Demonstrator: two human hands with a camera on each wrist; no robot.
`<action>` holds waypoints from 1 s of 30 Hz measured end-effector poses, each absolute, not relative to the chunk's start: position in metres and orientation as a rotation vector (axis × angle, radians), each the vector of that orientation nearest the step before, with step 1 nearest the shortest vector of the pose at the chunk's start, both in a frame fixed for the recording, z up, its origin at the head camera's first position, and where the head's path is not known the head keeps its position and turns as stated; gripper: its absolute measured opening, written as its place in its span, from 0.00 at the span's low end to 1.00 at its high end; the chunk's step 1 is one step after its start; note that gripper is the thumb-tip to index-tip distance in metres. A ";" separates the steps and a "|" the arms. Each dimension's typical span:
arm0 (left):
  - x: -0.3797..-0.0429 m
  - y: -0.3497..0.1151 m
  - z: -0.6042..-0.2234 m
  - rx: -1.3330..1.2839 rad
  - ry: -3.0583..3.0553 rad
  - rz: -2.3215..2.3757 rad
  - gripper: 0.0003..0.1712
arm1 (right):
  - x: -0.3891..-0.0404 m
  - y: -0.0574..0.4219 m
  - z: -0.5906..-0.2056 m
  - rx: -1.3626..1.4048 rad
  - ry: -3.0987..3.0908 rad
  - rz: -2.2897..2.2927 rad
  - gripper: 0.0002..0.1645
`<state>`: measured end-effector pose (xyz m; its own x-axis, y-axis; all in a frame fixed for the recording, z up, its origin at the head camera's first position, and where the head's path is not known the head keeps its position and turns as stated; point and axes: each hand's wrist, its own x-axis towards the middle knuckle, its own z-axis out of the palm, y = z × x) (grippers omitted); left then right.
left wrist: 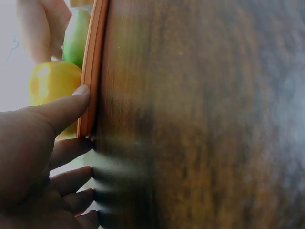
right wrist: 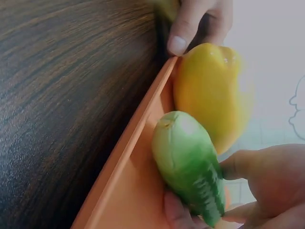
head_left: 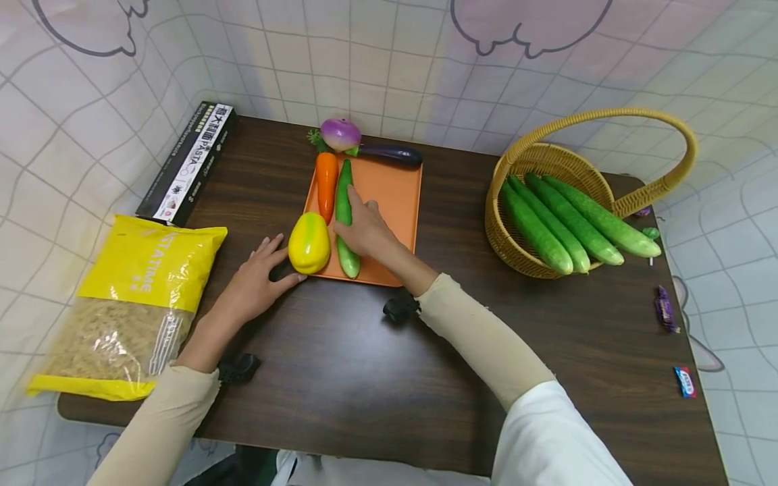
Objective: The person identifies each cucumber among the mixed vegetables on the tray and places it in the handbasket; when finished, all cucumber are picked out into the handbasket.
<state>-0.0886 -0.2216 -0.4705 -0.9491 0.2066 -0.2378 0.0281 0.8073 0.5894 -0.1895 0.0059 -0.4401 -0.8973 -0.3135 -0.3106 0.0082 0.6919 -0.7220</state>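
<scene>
An orange tray [head_left: 392, 196] lies on the table, and a cucumber [head_left: 346, 260] lies lengthwise in it. My right hand [head_left: 369, 229] grips this cucumber, thumb on one side and fingers on the other, as the right wrist view shows. At the tray's near left corner rests my left hand [head_left: 258, 280]; its thumb touches the rim [left wrist: 90, 76] and its fingers are spread on the table. Between the hands sits a yellow bell pepper [head_left: 309, 243] with a green streak. Beyond it lies a carrot [head_left: 326, 182]. A purple turnip [head_left: 340, 135] and an eggplant [head_left: 392, 155] lie along the far edge.
To the right stands a wicker basket [head_left: 495, 233] with several cucumbers [head_left: 571, 216] and a tall handle. A yellow pasta bag [head_left: 134, 304] and a black pasta box [head_left: 188, 162] lie at left. Small wrapped candies [head_left: 665, 310] lie along the right edge.
</scene>
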 end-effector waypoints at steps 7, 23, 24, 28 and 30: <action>-0.089 -0.222 -0.469 0.178 2.696 0.871 0.43 | -0.187 0.018 -0.440 -0.269 2.432 -1.171 0.47; -0.090 -0.220 -0.469 0.171 2.688 0.861 0.44 | -0.126 0.103 -0.388 -0.463 2.443 -1.325 0.45; -0.090 -0.220 -0.469 0.173 2.688 0.858 0.44 | -0.120 0.112 -0.384 -0.467 2.458 -1.326 0.45; -0.090 -0.220 -0.469 0.169 2.682 0.858 0.45 | -0.099 0.146 -0.372 -0.472 2.521 -1.287 0.45; -0.089 -0.220 -0.469 0.165 2.680 0.861 0.45 | -0.089 0.161 -0.368 -0.463 2.560 -1.254 0.46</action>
